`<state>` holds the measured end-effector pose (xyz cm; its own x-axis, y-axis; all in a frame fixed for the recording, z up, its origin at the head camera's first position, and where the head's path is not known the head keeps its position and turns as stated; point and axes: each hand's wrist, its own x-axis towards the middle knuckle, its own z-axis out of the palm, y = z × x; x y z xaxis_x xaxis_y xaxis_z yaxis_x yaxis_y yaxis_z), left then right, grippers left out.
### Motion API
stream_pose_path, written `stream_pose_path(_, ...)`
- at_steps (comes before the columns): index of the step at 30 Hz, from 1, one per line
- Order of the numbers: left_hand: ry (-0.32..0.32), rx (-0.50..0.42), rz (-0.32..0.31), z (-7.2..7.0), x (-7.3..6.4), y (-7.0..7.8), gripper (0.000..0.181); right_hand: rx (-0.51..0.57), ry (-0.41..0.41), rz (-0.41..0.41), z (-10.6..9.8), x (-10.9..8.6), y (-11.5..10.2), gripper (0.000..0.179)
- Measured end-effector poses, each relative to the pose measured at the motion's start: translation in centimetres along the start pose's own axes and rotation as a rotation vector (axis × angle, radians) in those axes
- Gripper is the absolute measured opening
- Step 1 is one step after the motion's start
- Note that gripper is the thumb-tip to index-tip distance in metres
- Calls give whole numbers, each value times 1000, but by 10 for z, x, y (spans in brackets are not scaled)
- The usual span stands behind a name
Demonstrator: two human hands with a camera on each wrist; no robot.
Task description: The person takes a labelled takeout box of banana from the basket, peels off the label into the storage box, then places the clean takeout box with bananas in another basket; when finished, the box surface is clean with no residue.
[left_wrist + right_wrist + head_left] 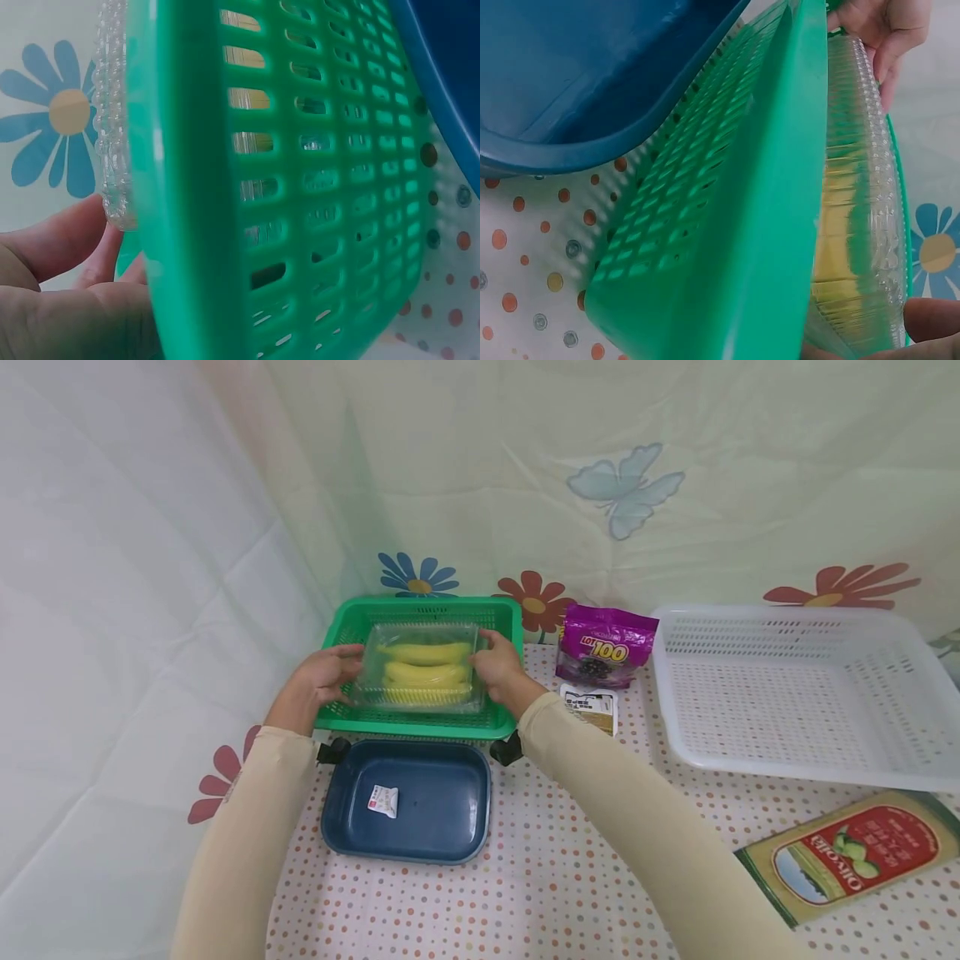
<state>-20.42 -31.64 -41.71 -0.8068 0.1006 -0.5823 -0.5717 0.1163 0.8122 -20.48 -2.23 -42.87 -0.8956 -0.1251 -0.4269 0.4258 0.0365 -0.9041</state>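
Note:
A clear plastic clamshell box (420, 697) with several yellow bananas (427, 673) inside lies in the green basket (420, 727), its lid level with the rim or a little above. My left hand (321, 681) holds the box's left edge, with the thumb (64, 236) against the ribbed lid in the left wrist view. At the opposite end my right hand (501, 667) grips the right edge, and its thumb (934, 321) touches the lid in the right wrist view. The basket wall hides part of the fingers.
In front of the basket sits a blue tray (442, 814) with a small white packet (383, 801). To the right are a purple snack bag (607, 643), a small labelled pack (592, 708), a white basket (750, 693) and an olive oil box (847, 856). Curtains stand behind and left.

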Motion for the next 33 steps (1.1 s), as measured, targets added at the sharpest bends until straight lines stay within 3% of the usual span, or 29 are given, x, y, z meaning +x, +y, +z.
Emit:
stream_pose_path(8,8,20,-7,0,0,-1,61,-17,29,-16,2,0,1,65)
stream_pose_path(22,55,43,0,1,4,-5,59,-81,6,-11,-1,-1,1,66)
stream_pose_path(27,111,157,30,7,-3,-1,59,-162,-56,-8,-4,-4,0,69)
stream_pose_path(33,201,378,140,17,-19,10,60,-282,-114,-77,-16,-18,-12,72)
